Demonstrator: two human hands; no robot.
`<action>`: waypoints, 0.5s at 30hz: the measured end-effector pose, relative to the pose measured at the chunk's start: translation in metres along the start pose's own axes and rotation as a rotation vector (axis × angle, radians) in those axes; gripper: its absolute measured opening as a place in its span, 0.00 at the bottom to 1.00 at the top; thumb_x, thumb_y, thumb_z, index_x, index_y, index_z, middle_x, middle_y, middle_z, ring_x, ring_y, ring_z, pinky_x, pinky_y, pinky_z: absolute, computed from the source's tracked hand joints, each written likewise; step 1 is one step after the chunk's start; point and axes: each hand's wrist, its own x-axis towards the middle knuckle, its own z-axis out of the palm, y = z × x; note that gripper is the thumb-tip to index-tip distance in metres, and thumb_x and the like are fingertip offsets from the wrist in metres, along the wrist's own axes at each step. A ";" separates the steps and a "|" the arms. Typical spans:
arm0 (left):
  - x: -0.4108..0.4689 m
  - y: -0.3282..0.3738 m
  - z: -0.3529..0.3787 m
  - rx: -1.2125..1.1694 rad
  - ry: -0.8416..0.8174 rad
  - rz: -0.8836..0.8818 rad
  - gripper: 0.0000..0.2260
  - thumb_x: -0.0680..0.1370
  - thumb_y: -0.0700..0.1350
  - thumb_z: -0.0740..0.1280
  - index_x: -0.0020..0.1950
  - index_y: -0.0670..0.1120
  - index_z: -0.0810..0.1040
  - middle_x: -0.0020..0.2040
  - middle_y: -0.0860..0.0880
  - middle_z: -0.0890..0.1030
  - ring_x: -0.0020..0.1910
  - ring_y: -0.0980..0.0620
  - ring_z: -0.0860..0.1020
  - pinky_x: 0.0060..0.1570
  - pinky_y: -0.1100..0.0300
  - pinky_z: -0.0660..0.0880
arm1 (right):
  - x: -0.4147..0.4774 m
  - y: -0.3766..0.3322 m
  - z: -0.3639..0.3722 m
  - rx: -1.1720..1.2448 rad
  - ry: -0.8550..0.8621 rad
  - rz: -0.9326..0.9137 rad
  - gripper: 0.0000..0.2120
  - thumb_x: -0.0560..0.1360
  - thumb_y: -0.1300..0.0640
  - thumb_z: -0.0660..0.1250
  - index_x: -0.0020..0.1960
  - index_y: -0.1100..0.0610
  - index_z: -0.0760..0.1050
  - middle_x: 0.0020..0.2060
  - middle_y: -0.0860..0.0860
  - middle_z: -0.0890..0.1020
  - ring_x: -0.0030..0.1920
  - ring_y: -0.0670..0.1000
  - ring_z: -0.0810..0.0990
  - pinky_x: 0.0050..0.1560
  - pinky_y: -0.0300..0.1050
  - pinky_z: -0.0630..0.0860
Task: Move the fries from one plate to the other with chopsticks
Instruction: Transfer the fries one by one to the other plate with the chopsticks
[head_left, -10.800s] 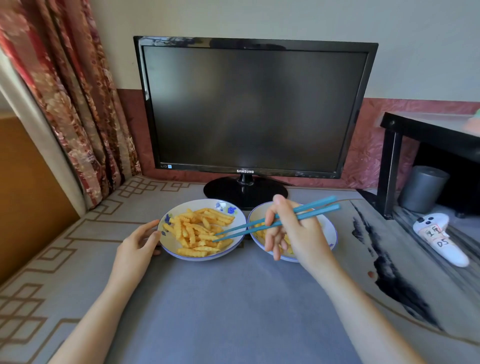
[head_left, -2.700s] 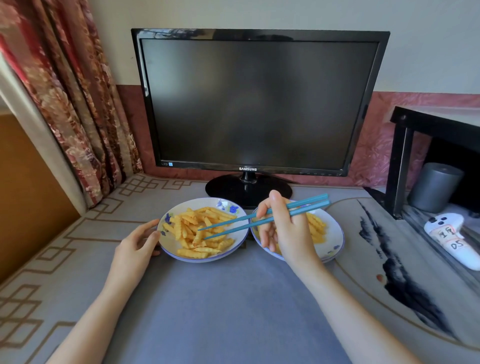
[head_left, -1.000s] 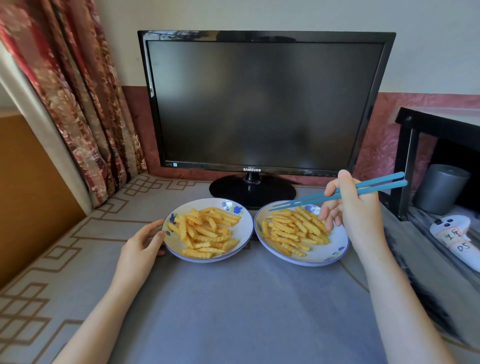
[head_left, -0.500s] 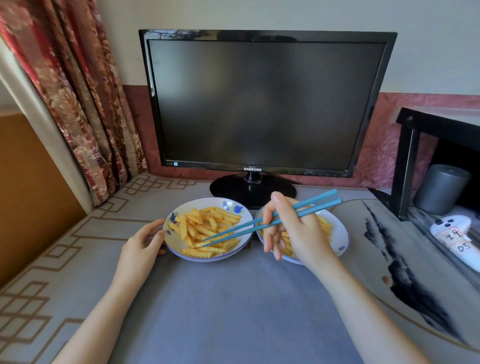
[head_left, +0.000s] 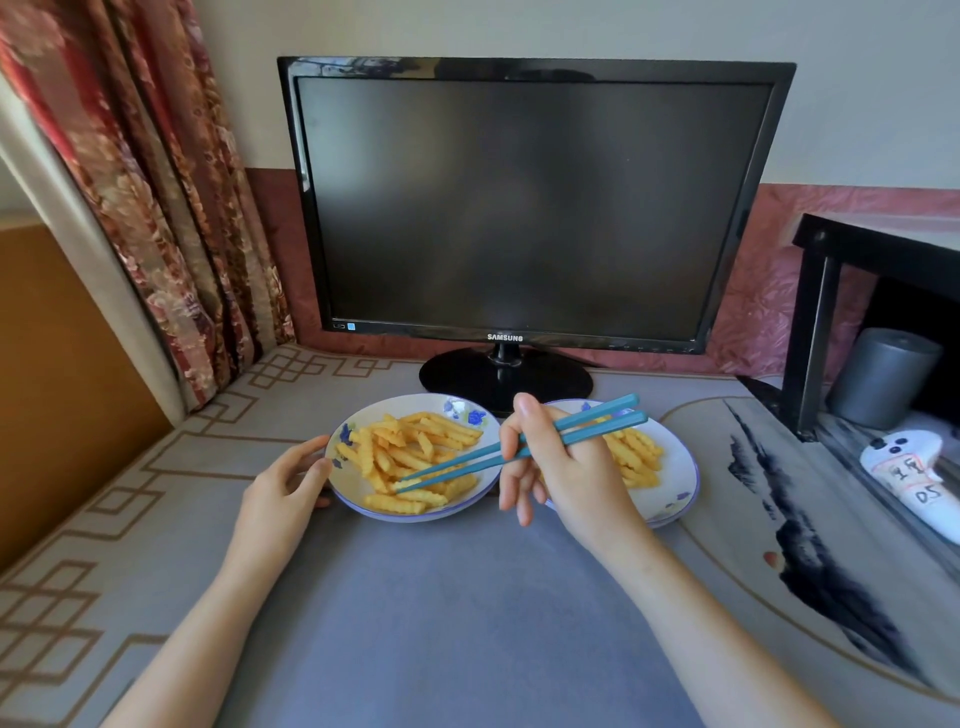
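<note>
1. The right hand (head_left: 566, 467) curls round two slim, square-edged teal chopsticks (head_left: 467, 464). Their tips lie close together among the fries (head_left: 415, 447) on the left plate (head_left: 347, 486); whether they pinch one is unclear.
2. The fries are ridged, crinkle-cut and yellow. More lie on the right plate (head_left: 678, 483), partly behind the hand.
3. Both plates are round, glossy white, with blue flowers.
4. The left hand (head_left: 283, 488), fingers relaxed, touches the left plate's rim.
5. A smooth grey cloth (head_left: 441, 597) lies beneath.

A dark monitor (head_left: 524, 208) stands right of a floral curtain (head_left: 156, 182); a grey canister (head_left: 883, 374) sits under a black shelf (head_left: 883, 244).
</note>
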 end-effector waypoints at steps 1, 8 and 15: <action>0.000 0.000 0.000 0.000 0.001 0.001 0.12 0.80 0.40 0.61 0.61 0.46 0.78 0.46 0.50 0.81 0.39 0.53 0.78 0.31 0.79 0.70 | 0.000 -0.001 0.000 0.013 0.014 0.003 0.21 0.77 0.45 0.54 0.34 0.59 0.70 0.23 0.61 0.75 0.19 0.52 0.72 0.22 0.35 0.64; 0.000 0.000 0.000 0.001 0.001 -0.003 0.12 0.80 0.40 0.61 0.62 0.47 0.78 0.48 0.49 0.80 0.39 0.52 0.79 0.31 0.80 0.69 | 0.004 -0.008 -0.018 0.028 0.223 0.013 0.23 0.82 0.51 0.53 0.31 0.58 0.68 0.20 0.60 0.75 0.17 0.54 0.70 0.21 0.40 0.62; 0.001 -0.003 -0.001 -0.001 -0.004 -0.007 0.12 0.80 0.41 0.61 0.61 0.47 0.78 0.48 0.47 0.81 0.40 0.51 0.79 0.31 0.80 0.70 | 0.012 -0.017 -0.064 -0.034 0.544 -0.036 0.21 0.82 0.52 0.53 0.32 0.58 0.67 0.18 0.58 0.75 0.16 0.55 0.69 0.21 0.39 0.60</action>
